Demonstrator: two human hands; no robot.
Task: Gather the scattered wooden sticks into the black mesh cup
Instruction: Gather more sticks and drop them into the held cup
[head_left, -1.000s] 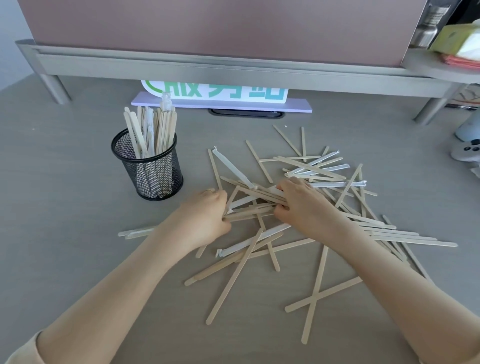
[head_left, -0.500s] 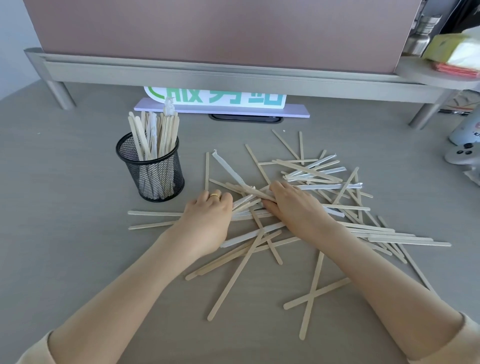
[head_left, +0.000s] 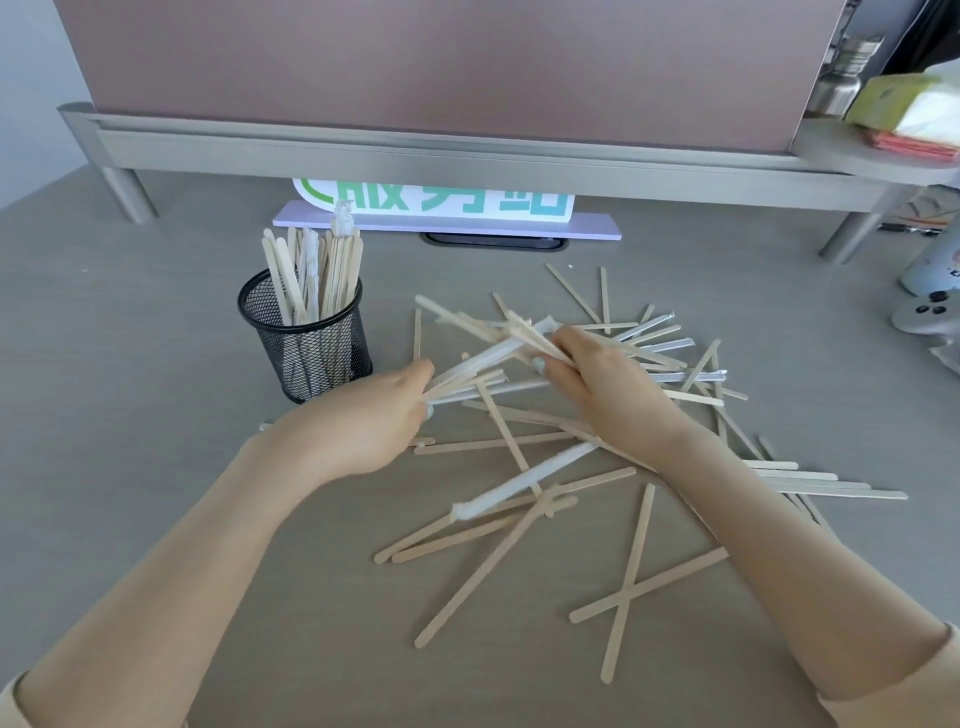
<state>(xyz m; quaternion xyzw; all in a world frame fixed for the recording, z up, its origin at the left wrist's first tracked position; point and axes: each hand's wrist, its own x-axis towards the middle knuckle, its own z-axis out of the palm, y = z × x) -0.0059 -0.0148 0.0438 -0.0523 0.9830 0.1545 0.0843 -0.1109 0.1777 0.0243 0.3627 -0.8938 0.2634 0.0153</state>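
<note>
A black mesh cup stands left of centre on the grey desk, with several wooden sticks upright in it. A loose pile of wooden sticks, some in clear wrappers, lies scattered to its right. My left hand and my right hand each grip an end of a bundle of sticks lifted above the pile, just right of the cup. The bundle fans out toward the upper left.
A metal monitor riser spans the back, with a green-lettered sign under it. A white game controller lies at the right edge. A metal bottle and tissue pack sit on the right shelf.
Both hands have closed on a bundle of sticks and raised it off the desk. The two sticks that lay left of my left hand are gone from there.
</note>
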